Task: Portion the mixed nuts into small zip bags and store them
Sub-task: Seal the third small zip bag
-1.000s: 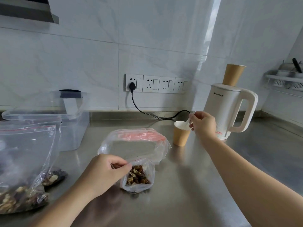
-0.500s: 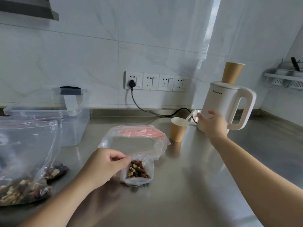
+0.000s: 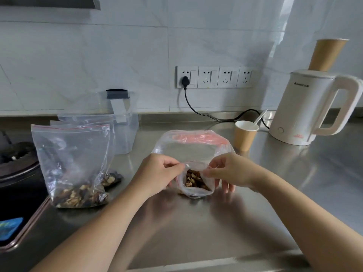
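Observation:
A small zip bag (image 3: 195, 184) with mixed nuts in it stands on the steel counter (image 3: 206, 228) in the middle. My left hand (image 3: 157, 176) pinches its top edge on the left, and my right hand (image 3: 228, 170) pinches the top edge on the right. Right behind it lies a plastic bag of empty small zip bags (image 3: 193, 146) with red strips. A large zip bag (image 3: 72, 165) with mixed nuts at its bottom stands upright at the left. A paper cup (image 3: 244, 137) with a white spoon (image 3: 259, 119) in it stands behind, to the right.
A clear plastic storage box (image 3: 125, 132) sits behind the large bag. A white kettle (image 3: 314, 108) with an upturned paper cup (image 3: 327, 54) on its lid stands at the right, its cord (image 3: 198, 109) plugged into the wall. A black cooktop (image 3: 13, 173) lies at the far left.
My right hand left the spoon in the paper cup and came back to the small bag, where it now grips the top. The view shifted to the right and down.

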